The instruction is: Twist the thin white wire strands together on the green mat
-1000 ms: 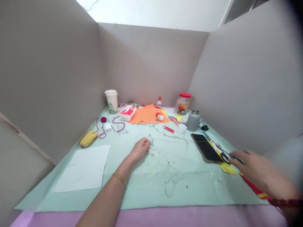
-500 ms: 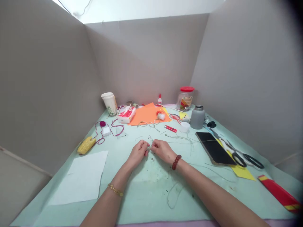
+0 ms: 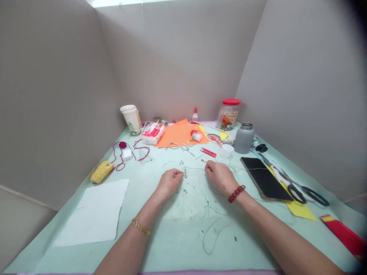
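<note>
In the head view, our left hand has its thumb and finger pinched together, but what is between them is too small for us to tell. Our right hand seems to pinch a thin green thread, which runs nearly straight between the two grips — we think the hands are held apart to make it taut. Small shiny pieces lie just beside the left fingertips, perhaps for easy picking. To the right of the right grip are a smooth, flat phone and black-handled scissors, probably put aside within reach. Left of the left grip lies a thin white sheet, wrinkled slightly.
</note>
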The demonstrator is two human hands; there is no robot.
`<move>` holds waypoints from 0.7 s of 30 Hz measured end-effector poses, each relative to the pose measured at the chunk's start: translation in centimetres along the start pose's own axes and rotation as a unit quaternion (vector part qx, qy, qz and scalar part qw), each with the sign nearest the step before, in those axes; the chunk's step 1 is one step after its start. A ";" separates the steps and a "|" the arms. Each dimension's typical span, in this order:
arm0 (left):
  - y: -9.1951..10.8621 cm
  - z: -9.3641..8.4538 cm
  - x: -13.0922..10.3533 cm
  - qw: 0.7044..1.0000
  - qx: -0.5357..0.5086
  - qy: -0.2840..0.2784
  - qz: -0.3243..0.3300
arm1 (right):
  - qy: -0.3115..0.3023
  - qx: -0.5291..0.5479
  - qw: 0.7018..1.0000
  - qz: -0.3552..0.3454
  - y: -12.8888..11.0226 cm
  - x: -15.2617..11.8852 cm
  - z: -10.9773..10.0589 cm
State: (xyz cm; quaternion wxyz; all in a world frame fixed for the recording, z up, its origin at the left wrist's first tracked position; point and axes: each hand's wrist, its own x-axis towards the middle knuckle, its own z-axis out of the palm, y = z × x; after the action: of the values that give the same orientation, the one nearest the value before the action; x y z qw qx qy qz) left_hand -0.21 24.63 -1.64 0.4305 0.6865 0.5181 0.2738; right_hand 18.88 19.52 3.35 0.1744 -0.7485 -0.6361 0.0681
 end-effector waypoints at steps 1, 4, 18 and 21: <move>0.0 0.1 0.1 1.000 0.002 0.000 -0.003 | -0.014 -0.008 1.000 -0.008 0.2 -0.3 -0.2; 0.0 0.2 0.1 1.000 0.010 0.006 -0.012 | -0.026 -0.030 0.997 -0.062 0.0 -1.0 -0.8; 2.3 0.2 -1.1 0.983 0.165 0.071 0.049 | -0.035 0.169 0.984 -0.040 -4.6 0.8 4.2; 2.8 0.2 -1.4 0.975 0.188 0.087 0.078 | -0.051 0.200 0.978 -0.022 -4.5 0.6 3.5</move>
State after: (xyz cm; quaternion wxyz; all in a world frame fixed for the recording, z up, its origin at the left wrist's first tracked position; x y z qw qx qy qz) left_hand 0.90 22.99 0.81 0.2243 0.7673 0.5401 0.2630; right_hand 13.64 21.34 1.72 0.2898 -0.6799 -0.6339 0.2280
